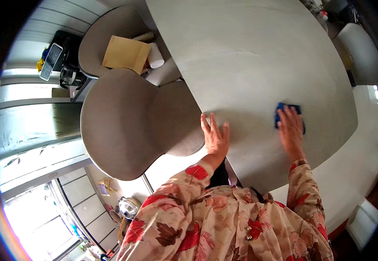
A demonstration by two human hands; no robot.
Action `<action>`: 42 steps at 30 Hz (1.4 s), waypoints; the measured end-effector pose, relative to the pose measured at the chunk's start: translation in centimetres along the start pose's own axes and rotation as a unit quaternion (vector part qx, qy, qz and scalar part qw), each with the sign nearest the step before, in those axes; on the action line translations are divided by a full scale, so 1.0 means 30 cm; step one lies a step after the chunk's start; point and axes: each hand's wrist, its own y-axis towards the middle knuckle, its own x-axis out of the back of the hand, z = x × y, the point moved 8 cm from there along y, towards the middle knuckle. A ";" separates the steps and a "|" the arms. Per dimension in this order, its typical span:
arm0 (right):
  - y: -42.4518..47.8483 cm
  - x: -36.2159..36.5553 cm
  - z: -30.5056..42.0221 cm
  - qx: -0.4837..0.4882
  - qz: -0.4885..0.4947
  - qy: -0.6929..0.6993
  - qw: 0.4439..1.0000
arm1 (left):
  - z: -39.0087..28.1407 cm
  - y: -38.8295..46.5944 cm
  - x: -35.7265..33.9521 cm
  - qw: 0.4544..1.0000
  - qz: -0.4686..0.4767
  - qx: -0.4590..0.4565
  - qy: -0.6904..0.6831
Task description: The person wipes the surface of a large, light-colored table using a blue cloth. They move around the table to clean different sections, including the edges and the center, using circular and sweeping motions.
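Observation:
A grey table top (260, 65) spreads in front of me. My right hand (290, 130) lies over a folded dark blue cloth (278, 112) and presses it flat on the table, towards the right side; the fingers rest on top of the cloth, and part of it is hidden under them. Near the table's left edge, my left hand (215, 137) rests with its fingers spread and holds nothing. The fingertips of that hand are at the edge, beside the seat of a chair.
A brown-grey upholstered chair (120, 124) stands against the table's left side. Behind it, another chair (94, 49) bears a yellow-brown envelope (125, 52) and a white roll (155, 56). A pale chair (361, 53) stands at the far right.

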 end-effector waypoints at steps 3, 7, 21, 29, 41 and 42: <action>0.004 -0.019 -0.104 -0.049 -0.052 0.000 0.997 | 0.149 0.044 0.157 0.984 0.004 0.008 -0.176; -0.079 -0.062 0.005 -0.092 -0.026 -0.050 0.994 | 0.547 0.108 0.440 0.990 -0.118 0.067 -0.045; 0.004 -0.020 0.176 -0.016 0.012 -0.030 0.999 | 1.227 0.037 1.282 0.849 -0.139 0.370 0.349; -0.040 -0.031 0.037 -0.078 0.013 -0.068 0.995 | 1.423 -0.115 1.096 0.900 -0.122 0.338 0.247; -0.023 -0.048 0.035 -0.054 -0.023 -0.064 0.996 | 1.469 -0.101 1.103 0.883 -0.082 0.375 0.270; -0.024 -0.049 0.035 -0.050 -0.027 -0.062 0.996 | 1.523 -0.104 1.096 0.891 -0.087 0.353 0.272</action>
